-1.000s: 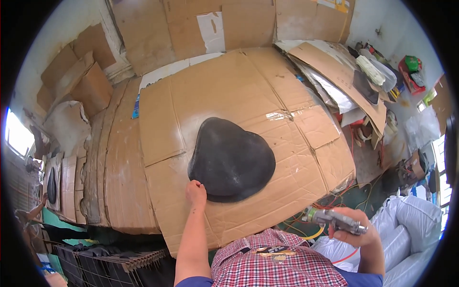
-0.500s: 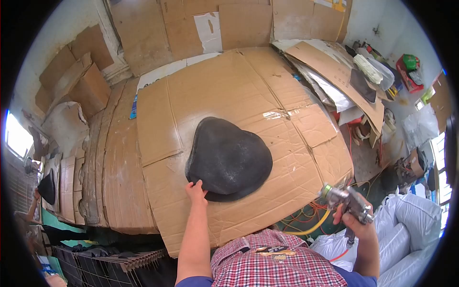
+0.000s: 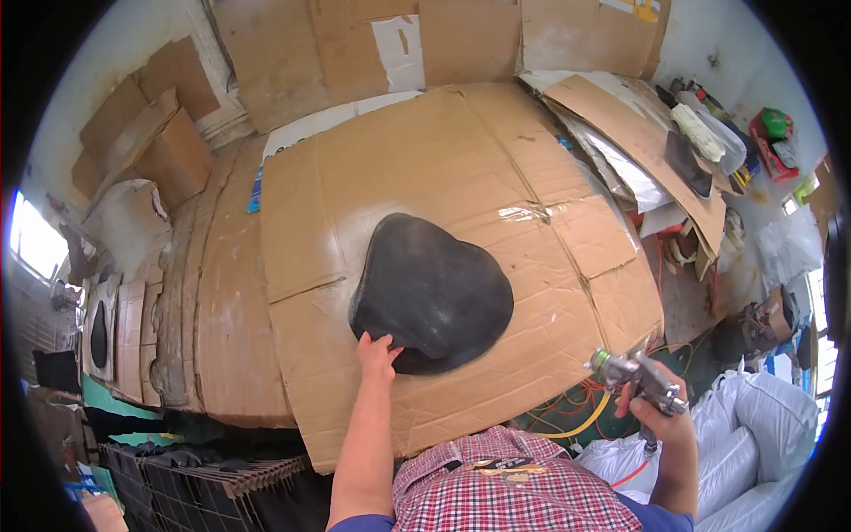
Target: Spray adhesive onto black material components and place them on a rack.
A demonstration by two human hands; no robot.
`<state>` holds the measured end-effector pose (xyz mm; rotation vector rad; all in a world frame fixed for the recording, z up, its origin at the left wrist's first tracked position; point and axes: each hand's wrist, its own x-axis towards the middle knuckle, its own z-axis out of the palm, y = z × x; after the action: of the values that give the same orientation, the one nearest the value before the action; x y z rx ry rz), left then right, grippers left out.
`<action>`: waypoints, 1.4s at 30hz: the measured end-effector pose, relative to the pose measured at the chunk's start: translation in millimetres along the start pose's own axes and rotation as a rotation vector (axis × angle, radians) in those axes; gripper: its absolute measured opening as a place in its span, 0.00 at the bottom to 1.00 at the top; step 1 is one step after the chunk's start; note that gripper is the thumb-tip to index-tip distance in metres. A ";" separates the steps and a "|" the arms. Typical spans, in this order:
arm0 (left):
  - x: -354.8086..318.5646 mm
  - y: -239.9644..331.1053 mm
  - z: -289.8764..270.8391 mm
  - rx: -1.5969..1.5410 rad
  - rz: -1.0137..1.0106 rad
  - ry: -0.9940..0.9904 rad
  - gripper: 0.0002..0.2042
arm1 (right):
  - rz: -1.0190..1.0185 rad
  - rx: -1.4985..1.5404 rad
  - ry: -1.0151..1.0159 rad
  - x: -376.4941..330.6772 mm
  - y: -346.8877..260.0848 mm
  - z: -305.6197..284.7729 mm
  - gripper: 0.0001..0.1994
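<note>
A black, rounded, saddle-shaped pad (image 3: 434, 288) with a lobed outline lies on a large cardboard sheet (image 3: 381, 168) in front of me. My left hand (image 3: 379, 359) pinches its near-left edge between thumb and fingers. Off the right front corner of the cardboard, my right hand (image 3: 660, 418) grips a metal spray gun (image 3: 651, 383). The gun has a green ring near its nozzle, which points left toward the pad. From its handle a red hose (image 3: 629, 476) runs down. Whether a finger pulls the trigger I cannot tell.
Cardboard sheets (image 3: 634, 142) are stacked at the back right. Stuffed white sacks (image 3: 731, 434) stand at my right, beside a yellow hose (image 3: 585, 424) and tangled cables on the green floor. At lower left is a wire rack (image 3: 186, 488) with black pieces; another black piece (image 3: 98, 335) lies at far left.
The pad's whitish, dusty patches have given way to a darker, smoother sheen. At far left, the black piece by another person's hand now lies flatter. The view has shifted slightly.
</note>
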<state>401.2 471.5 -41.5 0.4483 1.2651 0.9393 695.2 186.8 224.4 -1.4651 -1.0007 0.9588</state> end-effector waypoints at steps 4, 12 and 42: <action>0.6 29.1 20.6 -0.043 0.019 -0.104 0.15 | 0.107 -0.018 -0.283 35.0 24.8 8.9 0.25; 1.9 74.7 82.5 -0.119 0.014 -0.226 0.14 | 0.198 0.034 -0.895 215.8 166.4 168.8 0.20; -190.0 345.7 -98.7 0.212 1.587 0.373 0.14 | 0.610 0.467 -0.405 262.8 219.7 208.7 0.18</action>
<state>186.4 497.0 302.8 1.6079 1.2006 2.2697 602.8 484.2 -28.5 -1.2074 -0.5334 1.8488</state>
